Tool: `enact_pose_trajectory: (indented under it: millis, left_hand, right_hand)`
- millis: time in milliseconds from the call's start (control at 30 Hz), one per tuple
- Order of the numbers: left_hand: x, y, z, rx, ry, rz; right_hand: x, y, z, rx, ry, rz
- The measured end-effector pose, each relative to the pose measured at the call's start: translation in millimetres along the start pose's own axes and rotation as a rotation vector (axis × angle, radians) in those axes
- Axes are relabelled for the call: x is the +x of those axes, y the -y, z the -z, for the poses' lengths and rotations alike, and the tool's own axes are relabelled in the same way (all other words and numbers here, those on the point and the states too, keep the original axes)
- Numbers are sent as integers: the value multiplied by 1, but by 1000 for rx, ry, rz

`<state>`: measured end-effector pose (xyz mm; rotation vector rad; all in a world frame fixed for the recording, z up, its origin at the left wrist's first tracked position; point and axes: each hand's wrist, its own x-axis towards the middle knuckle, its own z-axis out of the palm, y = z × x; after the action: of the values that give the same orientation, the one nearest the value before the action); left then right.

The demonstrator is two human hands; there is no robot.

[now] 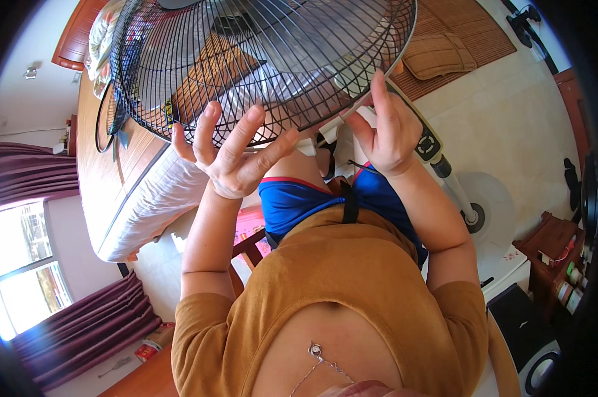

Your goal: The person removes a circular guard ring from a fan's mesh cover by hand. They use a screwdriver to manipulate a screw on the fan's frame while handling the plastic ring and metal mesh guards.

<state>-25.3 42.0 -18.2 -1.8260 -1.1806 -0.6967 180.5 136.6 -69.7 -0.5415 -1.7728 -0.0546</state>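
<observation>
A large round fan (292,73) with a black wire guard and greyish blades fills the upper middle. My left hand (236,155) is at the guard's lower left edge, its fingers spread and the fingertips overlapping the wires. At the lower right rim is my right hand (391,132), fingers stretched upward and thumb apart, index fingertip and thumb close against the edge. How firmly either hand presses on the guard cannot be told. Right of my right hand, the fan's stand shows a control panel (428,145) and a pale pole (459,188).
The stand's round white base (501,198) sits on the tiled floor. On the left is a bed-like surface (107,178) with white bedding (157,198). A woven mat (454,30) carries a brown cushion (441,56). Dark red wooden furniture (550,245) and a speaker (544,370) stand at right.
</observation>
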Motion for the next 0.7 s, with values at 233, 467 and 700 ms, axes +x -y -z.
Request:
enact_pose_trajectory:
  millis: [233,467,700]
  left_hand:
    - [-1,0,-1,-5,-17,13]
    - [1,-1,0,24,-9,11]
    - [1,-2,-3,13,-30,3]
  right_hand:
    - [15,-14,7,61,-49,191]
    - [14,-15,8,197,68,220]
    - [10,-15,0,285,39,139]
